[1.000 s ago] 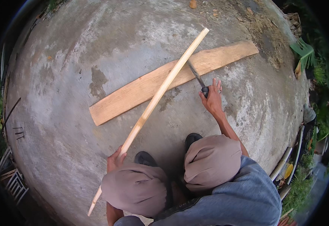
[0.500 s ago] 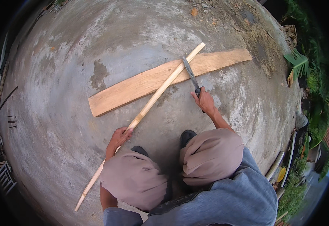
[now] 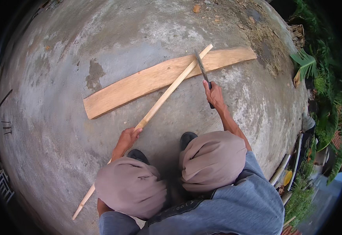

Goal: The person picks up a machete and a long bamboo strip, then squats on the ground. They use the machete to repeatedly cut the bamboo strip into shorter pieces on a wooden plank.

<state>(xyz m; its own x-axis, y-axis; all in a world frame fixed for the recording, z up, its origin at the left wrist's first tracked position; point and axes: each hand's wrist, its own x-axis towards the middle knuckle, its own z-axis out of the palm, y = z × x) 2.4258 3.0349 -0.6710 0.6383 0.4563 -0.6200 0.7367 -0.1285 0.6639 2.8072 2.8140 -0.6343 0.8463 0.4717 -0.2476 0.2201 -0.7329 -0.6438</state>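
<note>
My left hand (image 3: 128, 138) clamped the long, light, stiff stick (image 3: 167, 93) mid-length at frame centre — right hand (image 3: 214, 94) fisted round the blade (image 3: 201, 67) — best gripped there.

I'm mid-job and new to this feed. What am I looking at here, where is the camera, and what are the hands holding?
The view comes from a wide fisheye camera worn on the person's head, looking down, so straight edges bend near the rim. No machine is involved: a person crouches on a concrete floor, knees at the bottom of the picture. A wooden plank lies flat on the floor. The left hand grips a long thin stick whose far end rests across the plank. The right hand holds a dark long-bladed knife by its handle, with the blade at the stick's far end.
</note>
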